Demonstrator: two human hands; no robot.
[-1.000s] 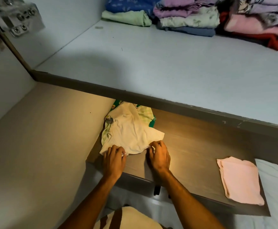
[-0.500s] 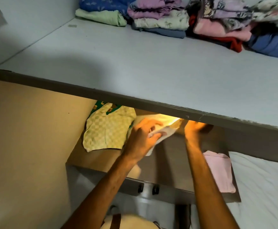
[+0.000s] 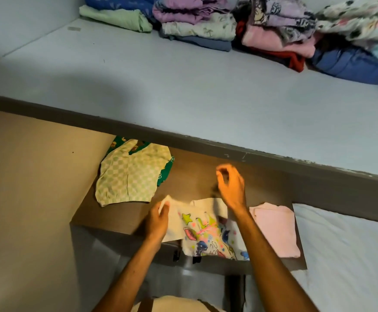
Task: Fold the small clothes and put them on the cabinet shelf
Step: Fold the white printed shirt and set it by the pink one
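Two hands over the printed garment (image 3: 208,233) on the wooden surface (image 3: 197,176): left hand (image 3: 158,218) pinches its left corner, right hand (image 3: 230,185) hovers open and empty just above its far edge, nearer the free side.

Home bedroom/closet nook: pale cabinet shelf (image 3: 183,91) above the right hand (image 3: 230,185) w/ folded clothes stacks (image 3: 228,25) at back, white bedsheet (image 3: 345,255) right of it, small kids' garments (image 3: 131,174) on brown ledge (image 3: 194,174) left of it.
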